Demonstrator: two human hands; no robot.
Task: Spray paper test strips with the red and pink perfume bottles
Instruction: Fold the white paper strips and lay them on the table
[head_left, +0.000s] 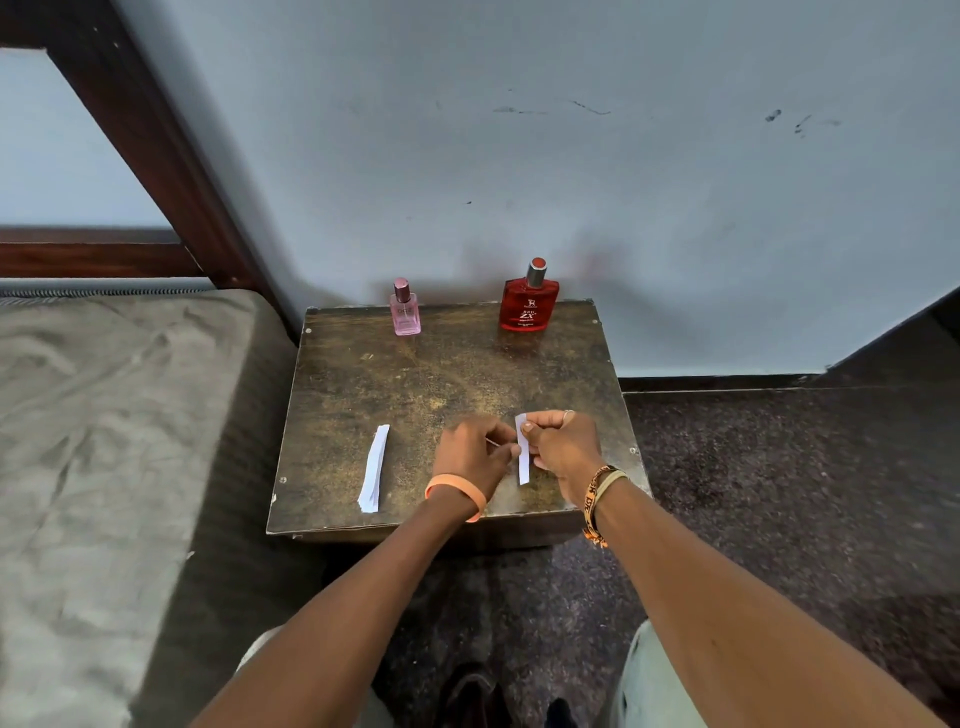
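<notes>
Head view: the right hand (563, 441) is pinching a paper strip (524, 470). Left hand (470, 452) is seemingly pinching its edge too.

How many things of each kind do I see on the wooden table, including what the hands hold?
Perfume bottles: 2 (pink perfume bottle, red perfume bottle)
Single paper strip, pinched by left hand and right hand: 1
Stack of paper strips: 1, sheets not countable
Total: 4
</notes>
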